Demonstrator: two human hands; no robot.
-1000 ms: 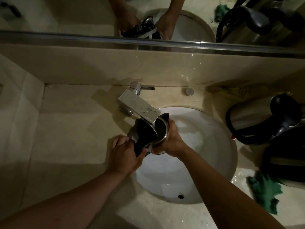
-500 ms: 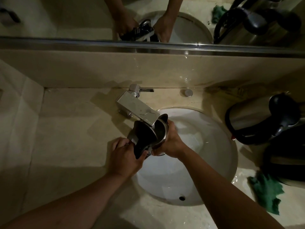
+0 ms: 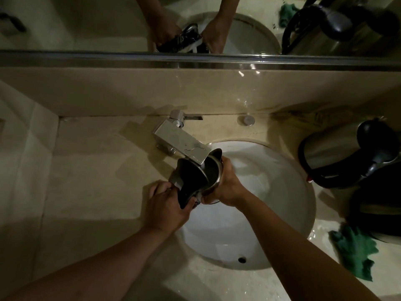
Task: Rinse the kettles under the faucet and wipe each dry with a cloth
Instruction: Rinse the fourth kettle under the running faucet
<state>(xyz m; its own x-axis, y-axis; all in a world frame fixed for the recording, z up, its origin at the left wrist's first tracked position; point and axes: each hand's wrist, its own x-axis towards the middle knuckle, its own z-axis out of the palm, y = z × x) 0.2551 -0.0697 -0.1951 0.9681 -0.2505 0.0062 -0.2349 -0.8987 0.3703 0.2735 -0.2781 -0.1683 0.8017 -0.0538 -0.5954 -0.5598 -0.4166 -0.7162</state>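
A steel kettle (image 3: pixel 213 173) with its black lid flipped open sits under the spout of the chrome faucet (image 3: pixel 181 142), over the left side of the white sink (image 3: pixel 271 192). My left hand (image 3: pixel 166 205) grips the kettle's black handle from the left. My right hand (image 3: pixel 225 185) is wrapped round the kettle's steel body from the right. A thin stream of water seems to fall from the spout into the kettle's mouth. A second steel kettle (image 3: pixel 334 148) with a black handle lies on the counter at the right. A green cloth (image 3: pixel 355 250) lies crumpled at the lower right.
Another dark kettle (image 3: pixel 375 211) stands on the wet counter behind the green cloth. A mirror (image 3: pixel 86 20) runs along the back wall above a steel ledge. A round chrome knob (image 3: pixel 246 120) sits behind the sink. Beige countertop (image 3: pixel 86 181) stretches to the left.
The kettle and both hands stay in nearly the same place under the faucet; only the view has shifted slightly.
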